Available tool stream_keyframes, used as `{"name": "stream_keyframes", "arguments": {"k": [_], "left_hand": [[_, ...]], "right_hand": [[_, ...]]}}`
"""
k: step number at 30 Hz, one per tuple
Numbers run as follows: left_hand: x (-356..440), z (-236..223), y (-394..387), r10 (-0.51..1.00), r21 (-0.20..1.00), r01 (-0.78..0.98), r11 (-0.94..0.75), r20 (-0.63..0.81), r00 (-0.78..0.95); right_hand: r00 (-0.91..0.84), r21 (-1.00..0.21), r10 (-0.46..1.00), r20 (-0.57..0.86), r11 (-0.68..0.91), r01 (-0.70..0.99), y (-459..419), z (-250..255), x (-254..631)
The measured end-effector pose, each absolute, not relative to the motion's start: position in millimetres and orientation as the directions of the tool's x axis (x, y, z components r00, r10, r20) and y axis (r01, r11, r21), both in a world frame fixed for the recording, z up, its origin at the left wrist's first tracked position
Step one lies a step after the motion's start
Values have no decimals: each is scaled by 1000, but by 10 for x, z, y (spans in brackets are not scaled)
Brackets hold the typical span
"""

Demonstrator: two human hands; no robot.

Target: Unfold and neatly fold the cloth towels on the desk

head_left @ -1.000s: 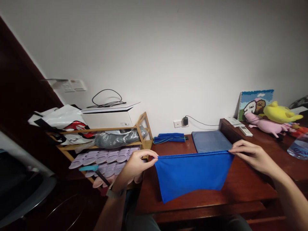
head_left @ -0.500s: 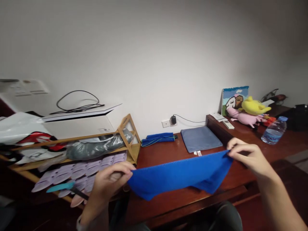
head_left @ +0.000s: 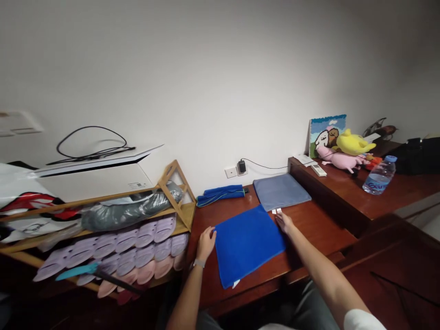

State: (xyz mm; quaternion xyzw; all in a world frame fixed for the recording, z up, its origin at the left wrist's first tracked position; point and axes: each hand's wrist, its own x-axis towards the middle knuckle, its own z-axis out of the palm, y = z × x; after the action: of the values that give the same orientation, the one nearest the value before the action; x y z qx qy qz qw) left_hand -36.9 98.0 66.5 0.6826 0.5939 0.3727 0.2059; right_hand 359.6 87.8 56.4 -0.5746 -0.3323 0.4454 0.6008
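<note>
Lowered from the raised, stretched hold between both hands, the blue microfibre towel [head_left: 249, 245] now lies flat on the bench [head_left: 318, 224], near its front edge. At far left, lilac slippers [head_left: 137, 247] fill a bamboo shoe rack [head_left: 175, 201] beside the bench. The left hand [head_left: 205, 244], open and empty, rests against the towel's left edge, with a watch [head_left: 198, 263] on the wrist. The right hand [head_left: 283, 223], also open and holding nothing, lies at the towel's right corner. Behind the towel sit a folded blue cloth [head_left: 220, 195] and a grey-blue pad [head_left: 280, 191]. Further right, on a raised wooden ledge [head_left: 330, 195], are a pink plush toy [head_left: 338, 160], a yellow plush toy [head_left: 354, 143] and a water bottle [head_left: 376, 181].
</note>
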Motion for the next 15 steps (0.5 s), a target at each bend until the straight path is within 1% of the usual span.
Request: {"name": "stream_keyframes", "arguments": {"k": [3, 5, 8, 11, 15], "left_hand": [[-466, 206, 745, 945, 637, 750, -176, 324, -54], [-531, -104, 615, 926, 519, 842, -148, 372, -66], [-579, -448, 510, 916, 317, 935, -158, 401, 19], [-580, -563, 498, 903, 189, 971, -145, 426, 52], [-566, -524, 512, 894, 125, 984, -128, 445, 60]], "right_hand": [[460, -912, 841, -285, -91, -399, 1047, 342, 3757], [469, -846, 803, -368, -79, -528, 1300, 300, 3862], [446, -741, 772, -453, -48, -669, 1750, 312, 3928], [417, -655, 756, -504, -20, -756, 2124, 346, 3904], [441, -602, 718, -539, 37, -797, 2384, 391, 3889]]}}
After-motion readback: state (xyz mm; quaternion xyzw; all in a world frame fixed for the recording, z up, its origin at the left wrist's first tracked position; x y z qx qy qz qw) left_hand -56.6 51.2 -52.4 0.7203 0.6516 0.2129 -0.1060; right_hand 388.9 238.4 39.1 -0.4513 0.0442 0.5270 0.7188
